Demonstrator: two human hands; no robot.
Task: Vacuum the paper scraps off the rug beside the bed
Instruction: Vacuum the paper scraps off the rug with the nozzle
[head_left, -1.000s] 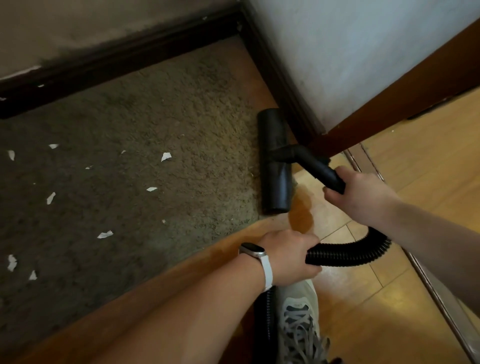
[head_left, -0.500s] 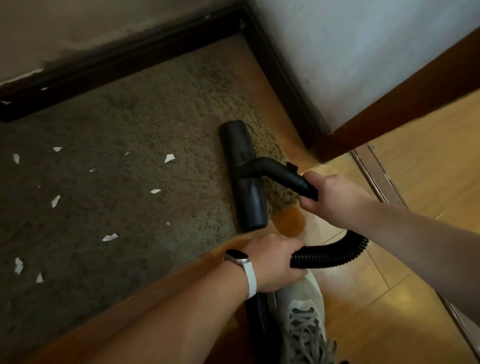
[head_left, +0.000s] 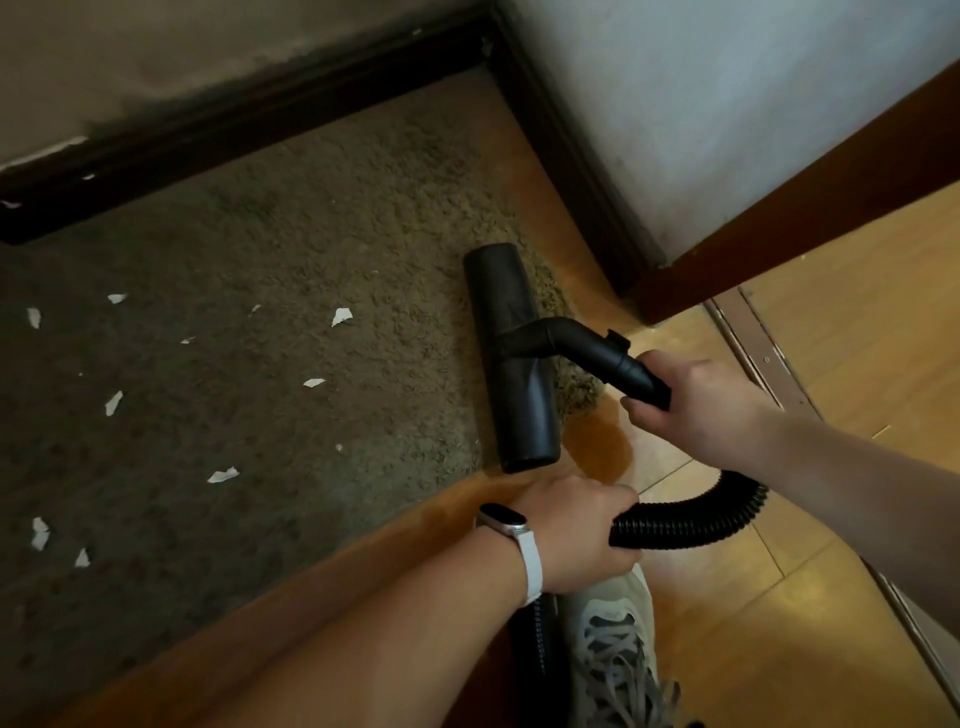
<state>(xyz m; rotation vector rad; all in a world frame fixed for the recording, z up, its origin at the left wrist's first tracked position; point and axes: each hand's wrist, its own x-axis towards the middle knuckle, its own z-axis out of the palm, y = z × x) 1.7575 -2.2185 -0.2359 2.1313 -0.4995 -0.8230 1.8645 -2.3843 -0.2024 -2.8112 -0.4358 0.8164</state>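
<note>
I see paper scraps (head_left: 341, 316) scattered over the rug (head_left: 270, 249) toward nine o'clock. The vacuum nozzle (head_left: 511, 358) sits on the rug's three o'clock edge. The right hand (head_left: 696, 405) grips its tube, and the left hand (head_left: 576, 535) grips the hose (head_left: 691, 519) at five o'clock.

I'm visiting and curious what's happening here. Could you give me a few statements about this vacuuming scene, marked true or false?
1. The vacuum head lies along the right edge of the rug. True.
2. The right hand holds the black tube behind the head. True.
3. One hand is empty. False: the left hand grips the ribbed hose.
4. The rug has no paper on it. False: several paper scraps lie left of the head.
5. A timepiece sits on the right wrist. False: the watch is on the left wrist.
</note>
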